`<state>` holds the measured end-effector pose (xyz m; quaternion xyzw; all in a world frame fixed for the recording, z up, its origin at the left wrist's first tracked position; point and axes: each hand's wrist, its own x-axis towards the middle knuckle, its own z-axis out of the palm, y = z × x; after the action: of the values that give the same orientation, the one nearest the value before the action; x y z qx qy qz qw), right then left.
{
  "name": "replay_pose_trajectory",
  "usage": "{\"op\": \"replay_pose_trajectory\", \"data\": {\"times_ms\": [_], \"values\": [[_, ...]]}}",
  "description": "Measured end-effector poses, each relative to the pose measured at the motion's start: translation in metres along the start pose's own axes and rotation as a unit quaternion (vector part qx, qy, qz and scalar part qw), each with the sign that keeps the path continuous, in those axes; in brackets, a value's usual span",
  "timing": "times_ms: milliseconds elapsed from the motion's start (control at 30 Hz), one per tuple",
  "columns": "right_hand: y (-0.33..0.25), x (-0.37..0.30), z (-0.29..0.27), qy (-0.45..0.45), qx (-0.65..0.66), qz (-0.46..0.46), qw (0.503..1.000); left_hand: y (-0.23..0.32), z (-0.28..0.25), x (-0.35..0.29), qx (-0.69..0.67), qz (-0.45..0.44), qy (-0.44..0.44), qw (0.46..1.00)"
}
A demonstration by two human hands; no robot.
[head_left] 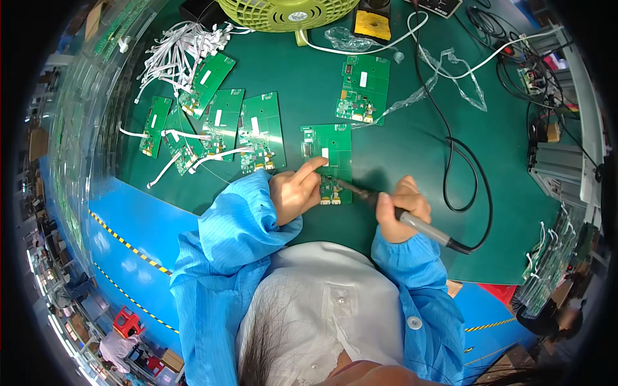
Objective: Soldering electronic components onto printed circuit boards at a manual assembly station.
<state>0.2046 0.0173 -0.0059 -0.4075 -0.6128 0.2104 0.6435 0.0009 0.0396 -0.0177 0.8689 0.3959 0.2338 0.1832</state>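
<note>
Hair strands (265, 341) | left hand (297, 191) at circuit board (338, 153), grip unclear | near desk (402, 141) front edge | right hand (404, 209) gripping soldering iron (421, 226) | step: apparently soldering | next: likely steady aim

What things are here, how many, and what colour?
soldering iron: one, grey and black, right of centre
nearest circuit board: one, green, centre
other circuit boards: at least six, green, further back
thin cables: many, white, heap upper left
fan: one, yellow-green, top
sponge: one, yellow, right of fan
cords: several, black or white, right side
table: one, green, middle
floor: one, blue, lower left
stool: one, red, lower left
edges: too blurry to list
left hand: one, bare, at nearest board
right hand: one, bare, gripping iron
sleeves: two, blue, bottom
</note>
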Motion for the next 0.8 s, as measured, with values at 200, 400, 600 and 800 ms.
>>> {"op": "replay_pose_trajectory", "data": {"times_ms": [200, 400, 600, 800], "values": [[0.008, 0.006, -0.017, 0.103, 0.03, 0.019, 0.994, -0.002, 0.002, 0.0, -0.006, 0.012, 0.004, 1.0], [0.004, 0.006, -0.012, 0.049, -0.017, -0.005, 0.999, -0.003, 0.005, -0.002, -0.004, 0.006, 0.004, 1.0], [-0.003, -0.003, 0.01, -0.047, -0.019, -0.03, 0.998, -0.004, 0.007, -0.003, -0.017, 0.006, 0.01, 1.0], [-0.001, -0.006, 0.016, -0.05, -0.038, -0.025, 0.998, -0.002, 0.006, -0.002, -0.03, -0.004, 0.018, 0.999]]}}
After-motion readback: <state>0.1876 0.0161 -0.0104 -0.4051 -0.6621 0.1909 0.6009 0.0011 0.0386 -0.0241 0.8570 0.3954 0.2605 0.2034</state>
